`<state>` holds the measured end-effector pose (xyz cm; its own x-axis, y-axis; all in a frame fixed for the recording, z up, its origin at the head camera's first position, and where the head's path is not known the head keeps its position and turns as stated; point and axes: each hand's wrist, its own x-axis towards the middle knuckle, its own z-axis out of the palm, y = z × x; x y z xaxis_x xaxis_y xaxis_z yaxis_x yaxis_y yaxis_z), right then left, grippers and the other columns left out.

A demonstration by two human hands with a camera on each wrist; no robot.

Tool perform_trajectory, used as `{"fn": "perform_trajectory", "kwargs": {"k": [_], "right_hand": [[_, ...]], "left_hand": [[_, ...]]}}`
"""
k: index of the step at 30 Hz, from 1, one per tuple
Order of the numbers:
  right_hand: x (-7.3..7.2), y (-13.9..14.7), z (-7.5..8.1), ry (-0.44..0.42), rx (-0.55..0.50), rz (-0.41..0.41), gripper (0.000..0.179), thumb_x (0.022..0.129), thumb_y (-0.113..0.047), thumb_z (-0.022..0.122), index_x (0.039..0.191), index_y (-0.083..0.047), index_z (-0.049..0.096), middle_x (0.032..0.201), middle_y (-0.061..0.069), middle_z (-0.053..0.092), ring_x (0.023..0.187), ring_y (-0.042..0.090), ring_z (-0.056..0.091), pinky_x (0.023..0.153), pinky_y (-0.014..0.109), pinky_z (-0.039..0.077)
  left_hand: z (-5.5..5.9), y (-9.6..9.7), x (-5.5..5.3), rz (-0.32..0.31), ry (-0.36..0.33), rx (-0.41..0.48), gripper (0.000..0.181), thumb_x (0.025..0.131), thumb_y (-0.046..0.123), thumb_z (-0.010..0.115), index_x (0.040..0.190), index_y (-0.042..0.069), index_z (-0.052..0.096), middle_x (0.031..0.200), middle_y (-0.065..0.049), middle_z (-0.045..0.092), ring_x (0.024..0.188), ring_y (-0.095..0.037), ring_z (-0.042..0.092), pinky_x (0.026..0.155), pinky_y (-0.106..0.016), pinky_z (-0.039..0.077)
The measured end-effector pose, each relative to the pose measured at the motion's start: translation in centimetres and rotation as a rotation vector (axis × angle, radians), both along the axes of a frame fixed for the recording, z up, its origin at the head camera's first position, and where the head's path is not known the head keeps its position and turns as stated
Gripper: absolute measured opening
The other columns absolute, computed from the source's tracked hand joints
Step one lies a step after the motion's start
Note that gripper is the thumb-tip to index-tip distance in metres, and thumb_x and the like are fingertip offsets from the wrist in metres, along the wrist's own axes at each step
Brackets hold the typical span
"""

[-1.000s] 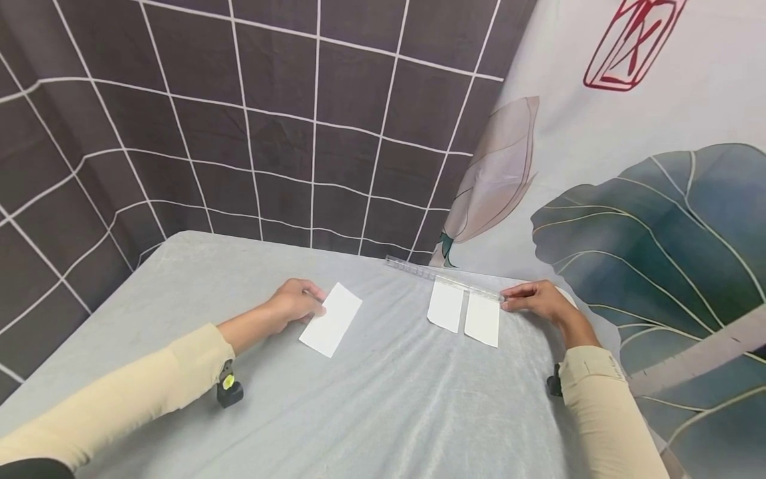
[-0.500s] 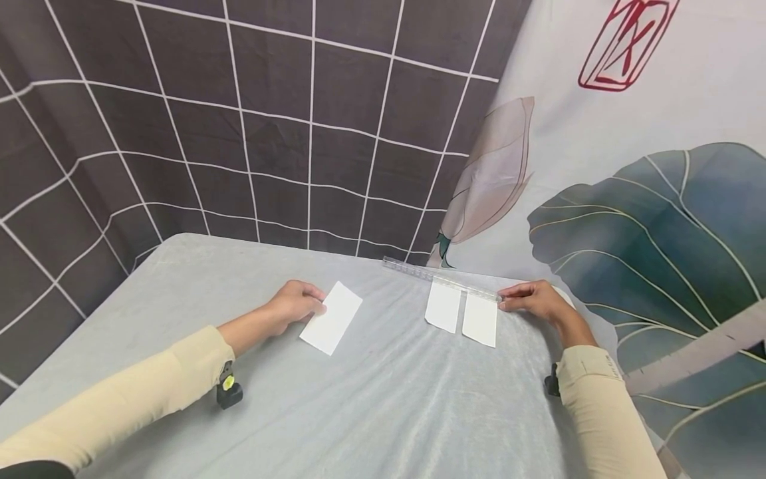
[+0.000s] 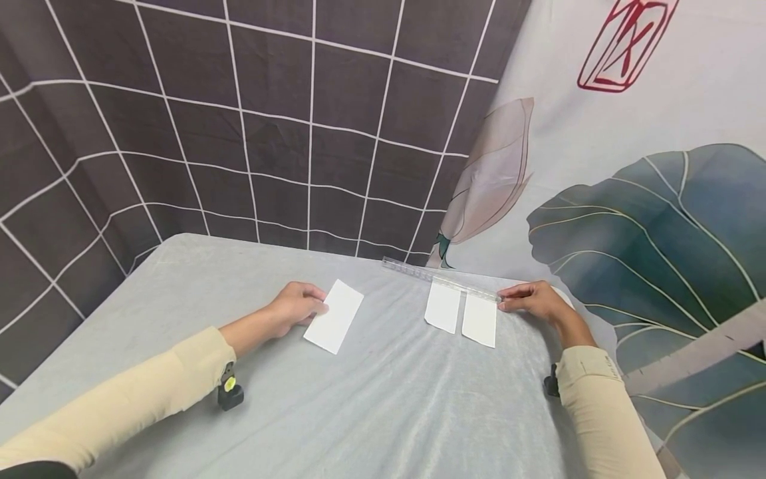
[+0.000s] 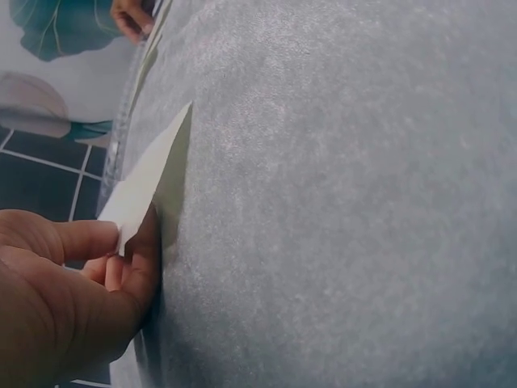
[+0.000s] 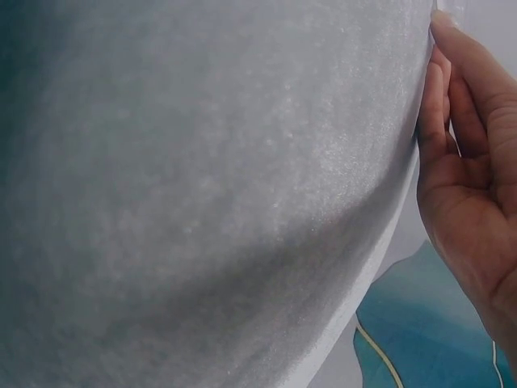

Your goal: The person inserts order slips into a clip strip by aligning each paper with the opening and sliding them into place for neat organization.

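Observation:
My left hand (image 3: 297, 308) pinches a white paper slip (image 3: 335, 317) by its left edge. In the left wrist view the slip (image 4: 155, 179) tilts up from the cloth, thumb on one face and fingers behind. To the right, a clear plastic ruler (image 3: 413, 269) lies slantwise near the far table edge. My right hand (image 3: 535, 299) holds the ruler's near right end between thumb and fingers. Two more white paper slips, one left (image 3: 443, 306) and one right (image 3: 480, 320), lie side by side with their top edges at the ruler, a narrow gap between them.
A grey cloth (image 3: 383, 412) with soft creases covers the table. Behind it hangs a dark curtain (image 3: 269, 146) with a white grid, and on the right a pale curtain (image 3: 562, 120) with large leaf prints borders the table edge.
The slip in my left hand has swung slightly, its lower end shifting a little to the right. My right hand stays at the ruler's end, and the two other slips lie as before.

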<state>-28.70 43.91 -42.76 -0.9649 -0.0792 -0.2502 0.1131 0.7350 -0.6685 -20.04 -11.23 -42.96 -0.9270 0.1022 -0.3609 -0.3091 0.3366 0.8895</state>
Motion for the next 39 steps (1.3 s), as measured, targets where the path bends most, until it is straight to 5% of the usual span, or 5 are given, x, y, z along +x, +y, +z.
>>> {"fn": "perform_trajectory", "kwargs": {"k": [20, 26, 39], "right_hand": [[0.4, -0.2, 0.2, -0.003, 0.015, 0.0, 0.047, 0.095, -0.034, 0.093, 0.133, -0.007, 0.083, 0.14, 0.015, 0.08, 0.144, 0.046, 0.062, 0.123, 0.067, 0.049], [0.5, -0.4, 0.3, -0.008, 0.016, -0.001, 0.049, 0.096, -0.033, 0.093, 0.135, -0.006, 0.081, 0.144, 0.019, 0.077, 0.144, 0.046, 0.062, 0.123, 0.069, 0.048], [0.2, -0.3, 0.3, 0.005, 0.017, 0.005, 0.047, 0.095, -0.033, 0.094, 0.132, -0.007, 0.083, 0.136, 0.01, 0.082, 0.138, 0.039, 0.066, 0.112, 0.047, 0.055]], "left_hand": [[0.1, 0.6, -0.7, 0.036, -0.002, 0.02, 0.038, 0.106, 0.005, 0.066, 0.143, -0.005, 0.066, 0.124, -0.021, 0.072, 0.095, -0.021, 0.073, 0.074, -0.028, 0.066], [0.3, 0.9, -0.8, 0.043, 0.002, 0.008, 0.041, 0.107, 0.006, 0.064, 0.147, -0.003, 0.064, 0.131, -0.023, 0.07, 0.099, -0.023, 0.071, 0.075, -0.026, 0.062], [0.4, 1.6, -1.6, 0.073, 0.044, 0.042, 0.047, 0.104, 0.001, 0.067, 0.15, -0.002, 0.061, 0.137, -0.028, 0.07, 0.097, -0.023, 0.072, 0.073, -0.025, 0.062]]}}
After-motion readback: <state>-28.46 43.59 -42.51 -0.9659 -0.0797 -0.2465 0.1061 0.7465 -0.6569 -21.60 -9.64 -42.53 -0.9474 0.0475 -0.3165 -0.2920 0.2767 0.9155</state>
